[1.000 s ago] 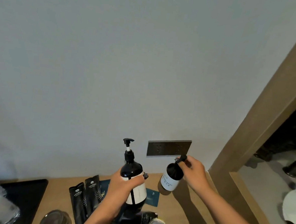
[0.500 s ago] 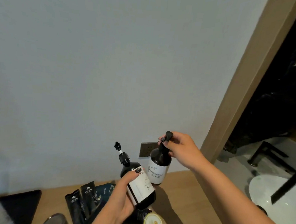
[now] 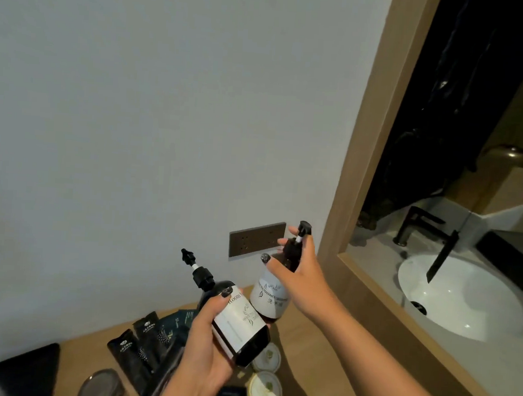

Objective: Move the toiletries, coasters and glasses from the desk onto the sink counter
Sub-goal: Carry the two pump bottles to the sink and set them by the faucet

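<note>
My left hand [image 3: 207, 344] grips a dark pump bottle with a white label [image 3: 234, 315], tilted with its pump pointing up and left, above the wooden desk [image 3: 314, 357]. My right hand [image 3: 300, 273] holds a second dark pump bottle [image 3: 271, 298] by its neck, upright and lifted, in front of the wall socket. On the desk below lie black sachets [image 3: 141, 343], two round white coasters [image 3: 265, 389] and a glass [image 3: 101, 387]. The sink counter [image 3: 382, 260] lies to the right, behind a wooden frame.
A wooden frame [image 3: 357, 161] separates the desk from the white basin [image 3: 462, 296] with its black tap [image 3: 426, 229]. A dark socket plate [image 3: 256, 240] is on the wall. A black tray [image 3: 26, 367] sits at the desk's left. A dark item stands on the counter's far right.
Both hands have lifted their bottles higher off the desk. The left bottle is tilted further. The view has turned right, showing more of the basin and tap.
</note>
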Tool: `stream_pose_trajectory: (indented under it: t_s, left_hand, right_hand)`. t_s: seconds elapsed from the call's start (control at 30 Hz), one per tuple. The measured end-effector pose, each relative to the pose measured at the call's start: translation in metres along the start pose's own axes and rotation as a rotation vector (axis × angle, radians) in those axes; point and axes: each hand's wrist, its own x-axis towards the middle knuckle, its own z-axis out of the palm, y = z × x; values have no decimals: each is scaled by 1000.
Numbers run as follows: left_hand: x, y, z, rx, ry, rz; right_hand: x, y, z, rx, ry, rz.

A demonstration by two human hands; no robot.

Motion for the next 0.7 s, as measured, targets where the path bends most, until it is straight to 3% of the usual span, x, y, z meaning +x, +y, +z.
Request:
stream_pose_trajectory:
  t_s: [0.37, 0.57, 0.7]
  left_hand:
    - [-12, -49, 34, 17, -59, -66]
    - [-30, -120, 92, 17, -85, -145]
    - [-54, -185, 134, -63, -112, -218]
  right_hand:
    - [-53, 37, -68, 239, 224, 215]
    - [-99, 46, -147, 374, 276, 198]
    - [-144, 57, -211, 240, 286, 231]
